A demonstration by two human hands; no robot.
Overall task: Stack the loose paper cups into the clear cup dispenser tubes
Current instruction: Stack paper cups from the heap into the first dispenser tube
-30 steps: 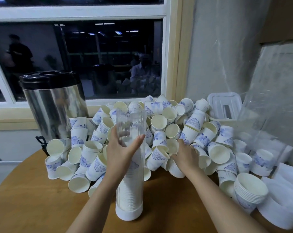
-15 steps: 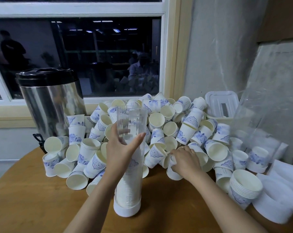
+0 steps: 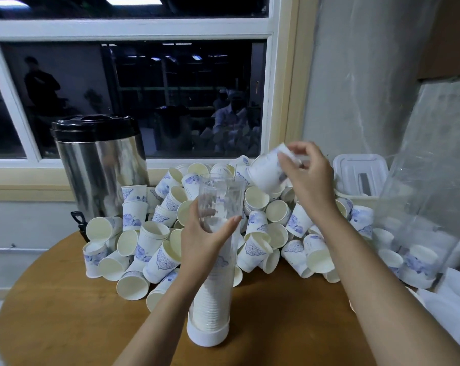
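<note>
A clear dispenser tube (image 3: 218,276) stands upright in a white base cap (image 3: 207,335) at the table's middle, filled with stacked cups to about two thirds. My left hand (image 3: 203,240) grips the tube near its upper part. My right hand (image 3: 306,175) holds a white paper cup (image 3: 265,171) with a blue pattern in the air, tilted, just right of and above the tube's open mouth. A big heap of loose paper cups (image 3: 250,228) lies behind the tube.
A steel hot-water urn (image 3: 99,167) with a black lid stands at the back left. A white plastic lidded box (image 3: 360,173) and a clear plastic bag (image 3: 421,207) are at the right. White paper (image 3: 450,305) covers the right table edge. The round wooden table (image 3: 65,318) ends near left.
My right hand has taken a cup out of the heap and lifted it up to beside the tube's mouth. My left hand keeps its grip on the tube.
</note>
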